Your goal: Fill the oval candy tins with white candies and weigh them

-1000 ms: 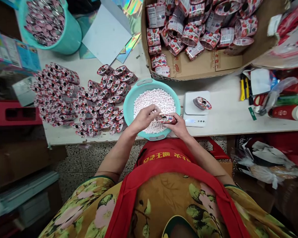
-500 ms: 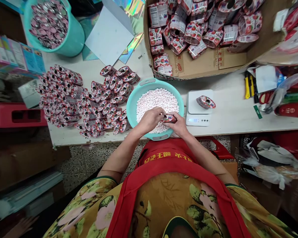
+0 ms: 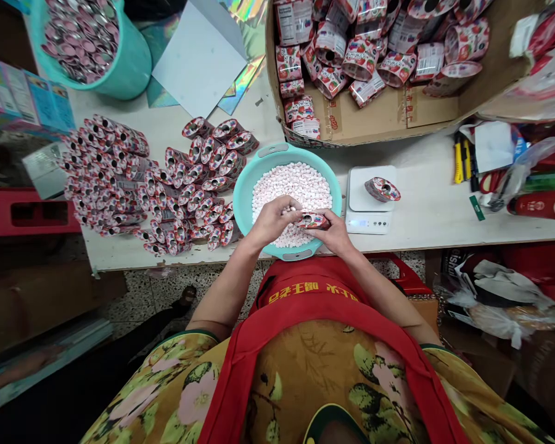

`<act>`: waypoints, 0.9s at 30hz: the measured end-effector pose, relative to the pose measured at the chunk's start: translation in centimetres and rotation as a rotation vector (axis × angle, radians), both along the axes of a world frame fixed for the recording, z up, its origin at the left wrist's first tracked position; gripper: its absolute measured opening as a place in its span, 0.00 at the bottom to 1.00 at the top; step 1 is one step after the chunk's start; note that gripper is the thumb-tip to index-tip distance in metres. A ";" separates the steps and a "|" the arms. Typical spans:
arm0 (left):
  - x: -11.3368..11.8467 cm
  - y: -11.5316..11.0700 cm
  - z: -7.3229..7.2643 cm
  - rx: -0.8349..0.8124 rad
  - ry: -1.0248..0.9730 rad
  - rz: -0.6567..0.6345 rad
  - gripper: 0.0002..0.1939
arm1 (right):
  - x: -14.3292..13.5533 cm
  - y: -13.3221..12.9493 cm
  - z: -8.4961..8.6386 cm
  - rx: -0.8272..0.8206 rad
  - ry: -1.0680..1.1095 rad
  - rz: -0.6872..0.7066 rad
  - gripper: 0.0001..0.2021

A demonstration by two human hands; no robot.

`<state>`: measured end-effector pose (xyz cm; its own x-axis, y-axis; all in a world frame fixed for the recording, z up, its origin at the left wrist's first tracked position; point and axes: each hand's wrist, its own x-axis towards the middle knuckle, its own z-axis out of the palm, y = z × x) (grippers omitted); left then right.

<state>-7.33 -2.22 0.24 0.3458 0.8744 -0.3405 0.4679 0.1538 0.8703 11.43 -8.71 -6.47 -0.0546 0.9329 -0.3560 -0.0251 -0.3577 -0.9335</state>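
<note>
Turquoise plastic basin (image 3: 241, 200), round, smooth-rimmed, stood at the bench edge, filled with small matte white pellets (image 3: 300, 182). Printed container (image 3: 313, 220) was held above the pellets, its printed end facing up. Right hand (image 3: 335, 233): fingers wrapped around the container's near end. Left hand (image 3: 276, 222): fingers curled, thumb against them, grasping what looked like a few pellets right at the container's left end; exact count not resolvable. Step in hand, judged: pellets being fed by fingertip into the container. That move seemed to call for a steady right grip and small, aimed pinches. Similar container (image 3: 383, 189), glossy, oval-ended, with a dark hole, lay on the pale, flat scale (image 3: 370, 225). Left of the basin: tightly ranked containers (image 3: 106, 179). Beyond: brown cardboard carton (image 3: 370, 120).
</note>
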 end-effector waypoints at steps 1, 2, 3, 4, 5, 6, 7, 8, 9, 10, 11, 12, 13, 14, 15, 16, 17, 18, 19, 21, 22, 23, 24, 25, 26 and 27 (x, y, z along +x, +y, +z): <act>0.2 -0.2 0.5 0.047 0.063 -0.098 0.04 | -0.1 0.0 0.0 0.003 -0.010 0.005 0.26; 0.4 -0.5 0.9 0.091 0.119 -0.186 0.04 | -0.2 0.1 0.0 0.005 -0.022 0.013 0.26; 0.6 -0.7 1.3 0.133 0.164 -0.255 0.06 | -0.3 0.1 0.1 0.007 -0.032 0.022 0.25; 0.8 -0.9 1.6 0.171 0.197 -0.306 0.09 | -0.4 0.1 0.1 0.009 -0.036 0.032 0.25; 0.9 -1.0 1.8 0.203 0.219 -0.340 0.11 | -0.5 0.1 0.2 0.011 -0.032 0.040 0.25; 1.0 -1.1 2.0 0.230 0.232 -0.365 0.13 | -0.6 0.1 0.2 0.012 -0.019 0.046 0.25; 1.0 -1.2 2.1 0.250 0.239 -0.384 0.14 | -0.6 0.1 0.2 0.009 -0.002 0.046 0.25; 1.0 -1.2 2.2 0.262 0.244 -0.398 0.15 | -0.6 0.1 0.2 0.004 0.014 0.043 0.25; 1.0 -1.2 2.3 0.268 0.244 -0.407 0.15 | -0.6 0.1 0.2 -0.003 0.028 0.037 0.26; 1.0 -1.2 2.5 0.267 0.240 -0.412 0.15 | -0.5 0.0 0.3 -0.007 0.039 0.029 0.26; 1.1 -1.2 2.7 0.261 0.232 -0.407 0.14 | -0.4 0.0 0.3 -0.009 0.048 0.022 0.26; 1.2 -1.1 2.8 0.252 0.220 -0.391 0.13 | -0.4 -0.1 0.4 -0.009 0.055 0.015 0.26; 1.3 -1.0 2.9 0.238 0.202 -0.363 0.11 | -0.3 -0.1 0.4 -0.005 0.060 0.004 0.26; 1.4 -0.9 3.0 0.210 0.173 -0.324 0.09 | -0.2 -0.1 0.5 -0.002 0.066 -0.008 0.26; 1.5 -0.8 3.0 0.162 0.124 -0.276 0.07 | -0.1 -0.2 0.5 -0.001 0.078 -0.022 0.27; 1.6 -0.6 2.8 0.091 0.055 -0.217 0.06 | 0.1 -0.2 0.6 -0.007 0.095 -0.036 0.27; 1.7 -0.3 2.6 0.010 -0.029 -0.143 0.07 | 0.3 -0.3 0.7 -0.016 0.117 -0.046 0.28; 1.7 0.0 2.1 -0.073 -0.119 -0.056 0.08 | 0.6 -0.5 0.8 -0.029 0.141 -0.055 0.29; 1.7 0.3 1.6 -0.148 -0.201 0.037 0.10 | 1.0 -0.7 1.0 -0.044 0.164 -0.062 0.30; 2.1 1.1 0.3 -0.244 -0.299 0.207 0.13 | 2.3 -1.3 1.4 -0.063 0.182 -0.078 0.30; 2.6 1.5 -0.5 -0.279 -0.308 0.255 0.13 | 3.1 -1.8 1.6 -0.065 0.176 -0.092 0.31; 3.3 1.9 -1.2 -0.312 -0.296 0.269 0.13 | 4.1 -2.3 1.7 -0.064 0.165 -0.113 0.30; 4.2 2.2 -2.0 -0.341 -0.270 0.248 0.14 | 5.2 -2.8 1.8 -0.064 0.148 -0.141 0.30; 5.5 2.5 -2.6 -0.349 -0.236 0.202 0.14 | 6.3 -3.4 1.8 -0.065 0.128 -0.174 0.30; 7.0 2.8 -3.2 -0.332 -0.195 0.136 0.14 | 7.4 -4.0 1.8 -0.069 0.105 -0.214 0.30; 8.7 3.0 -3.7 -0.283 -0.143 0.056 0.13 | 8.5 -4.5 1.6 -0.078 0.081 -0.258 0.30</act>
